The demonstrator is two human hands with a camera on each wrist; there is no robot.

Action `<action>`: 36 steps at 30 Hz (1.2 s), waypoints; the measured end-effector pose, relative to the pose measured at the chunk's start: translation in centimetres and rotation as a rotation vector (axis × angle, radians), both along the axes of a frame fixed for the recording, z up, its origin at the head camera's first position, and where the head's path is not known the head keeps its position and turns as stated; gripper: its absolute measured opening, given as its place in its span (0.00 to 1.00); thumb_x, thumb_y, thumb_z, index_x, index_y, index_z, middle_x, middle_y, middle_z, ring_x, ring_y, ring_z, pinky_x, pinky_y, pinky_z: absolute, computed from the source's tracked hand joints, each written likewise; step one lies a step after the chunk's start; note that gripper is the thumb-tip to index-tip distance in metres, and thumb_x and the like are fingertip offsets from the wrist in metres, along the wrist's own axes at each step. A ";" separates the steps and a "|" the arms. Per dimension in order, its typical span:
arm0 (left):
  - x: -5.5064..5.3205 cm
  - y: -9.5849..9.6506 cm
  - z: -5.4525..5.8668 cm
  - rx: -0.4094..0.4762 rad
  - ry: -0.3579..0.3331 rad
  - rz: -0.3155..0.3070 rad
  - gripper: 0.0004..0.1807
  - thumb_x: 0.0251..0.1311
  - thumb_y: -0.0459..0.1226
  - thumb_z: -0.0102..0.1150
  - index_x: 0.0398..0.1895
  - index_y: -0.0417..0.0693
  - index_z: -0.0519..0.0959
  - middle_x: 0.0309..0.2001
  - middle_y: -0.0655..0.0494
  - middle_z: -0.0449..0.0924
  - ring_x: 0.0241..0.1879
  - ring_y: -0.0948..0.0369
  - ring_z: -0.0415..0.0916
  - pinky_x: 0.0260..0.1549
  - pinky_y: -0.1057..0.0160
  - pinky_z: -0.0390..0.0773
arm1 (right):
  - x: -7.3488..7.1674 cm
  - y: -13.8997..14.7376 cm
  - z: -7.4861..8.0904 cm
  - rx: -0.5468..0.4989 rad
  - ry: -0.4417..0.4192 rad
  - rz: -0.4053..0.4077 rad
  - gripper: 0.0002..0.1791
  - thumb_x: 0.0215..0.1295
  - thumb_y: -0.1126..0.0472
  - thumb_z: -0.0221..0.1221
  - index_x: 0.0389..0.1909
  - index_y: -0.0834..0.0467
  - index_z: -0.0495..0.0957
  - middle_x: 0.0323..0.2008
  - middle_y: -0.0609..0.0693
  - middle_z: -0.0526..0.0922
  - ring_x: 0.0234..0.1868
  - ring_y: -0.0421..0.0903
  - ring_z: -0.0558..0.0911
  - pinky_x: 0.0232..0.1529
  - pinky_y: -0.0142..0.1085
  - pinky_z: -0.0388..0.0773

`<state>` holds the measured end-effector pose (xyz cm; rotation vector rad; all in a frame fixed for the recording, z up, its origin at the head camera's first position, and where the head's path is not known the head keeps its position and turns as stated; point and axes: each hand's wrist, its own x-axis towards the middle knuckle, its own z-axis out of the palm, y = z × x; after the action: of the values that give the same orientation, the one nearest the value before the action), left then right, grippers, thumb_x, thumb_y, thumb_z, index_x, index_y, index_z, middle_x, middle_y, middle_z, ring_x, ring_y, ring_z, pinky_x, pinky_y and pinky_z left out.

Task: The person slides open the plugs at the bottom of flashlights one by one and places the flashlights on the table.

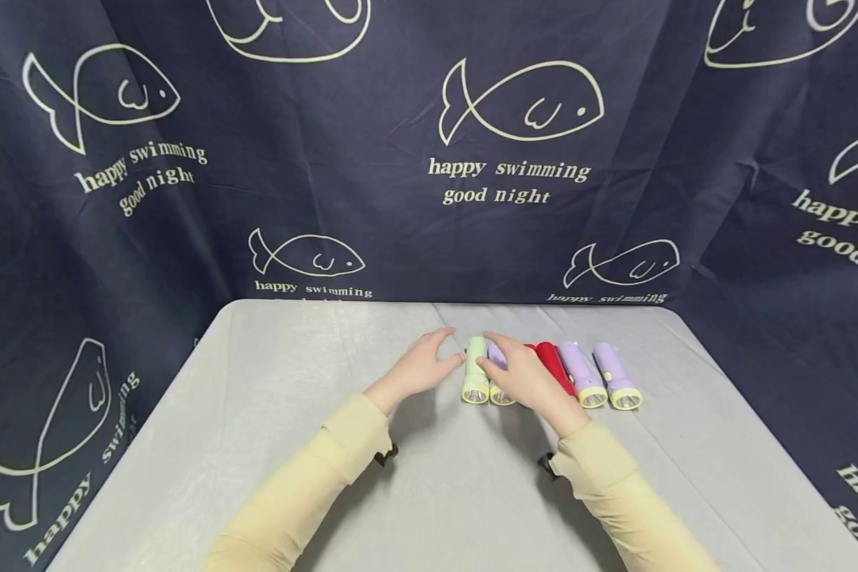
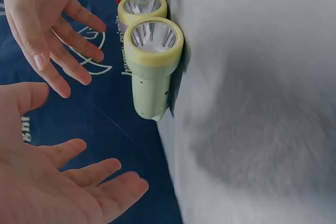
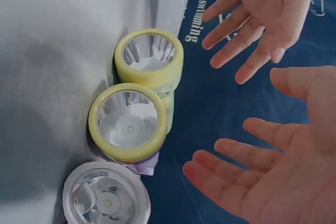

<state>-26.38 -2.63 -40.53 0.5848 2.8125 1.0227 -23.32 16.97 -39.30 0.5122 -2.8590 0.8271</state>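
Observation:
A green flashlight (image 1: pixel 476 367) with a yellow head lies at the left end of a row on the table, its lens toward me. My left hand (image 1: pixel 422 365) hovers just left of it, fingers spread and holding nothing. On the other side, my right hand (image 1: pixel 525 376) is held over the neighbouring purple flashlight (image 1: pixel 502 395), partly hiding it. Both palms face each other in the left wrist view, with the green flashlight (image 2: pixel 152 72) beyond the fingertips. The right wrist view shows nothing between the fingers of my right hand (image 3: pixel 273 166).
Right of my hands lie a red flashlight (image 1: pixel 554 365) and two purple flashlights (image 1: pixel 577 369); another red one is mostly hidden by my right hand. A pale cloth covers the table (image 1: pixel 429 492). Behind it hangs a dark blue curtain (image 1: pixel 400 159) printed with fish.

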 end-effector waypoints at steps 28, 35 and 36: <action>-3.9 2.2 -3.2 0.642 -0.721 0.228 0.29 0.67 0.41 0.47 0.68 0.38 0.59 0.64 0.40 0.65 0.59 0.49 0.69 0.51 0.51 0.77 | -4.2 -2.0 -0.4 0.008 -0.267 -0.141 0.28 0.68 0.49 0.50 0.59 0.66 0.72 0.55 0.64 0.77 0.58 0.61 0.73 0.57 0.54 0.70; -4.1 2.5 -4.0 0.707 -0.716 0.227 0.23 0.64 0.37 0.47 0.61 0.36 0.68 0.53 0.45 0.75 0.44 0.57 0.76 0.39 0.59 0.80 | -4.8 -2.5 -0.7 -0.047 -0.336 -0.163 0.28 0.68 0.49 0.49 0.57 0.69 0.72 0.56 0.64 0.76 0.56 0.58 0.76 0.57 0.49 0.72; -4.2 2.5 -4.0 0.707 -0.717 0.230 0.23 0.64 0.37 0.47 0.60 0.36 0.68 0.52 0.45 0.75 0.44 0.57 0.75 0.38 0.59 0.80 | -4.8 -2.6 -0.7 -0.052 -0.339 -0.162 0.28 0.68 0.50 0.49 0.57 0.70 0.72 0.55 0.65 0.76 0.53 0.57 0.78 0.56 0.49 0.73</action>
<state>-30.55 -0.09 -44.53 -0.0917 1.8833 1.8299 -28.11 14.37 -40.01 0.1405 -3.1152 1.0429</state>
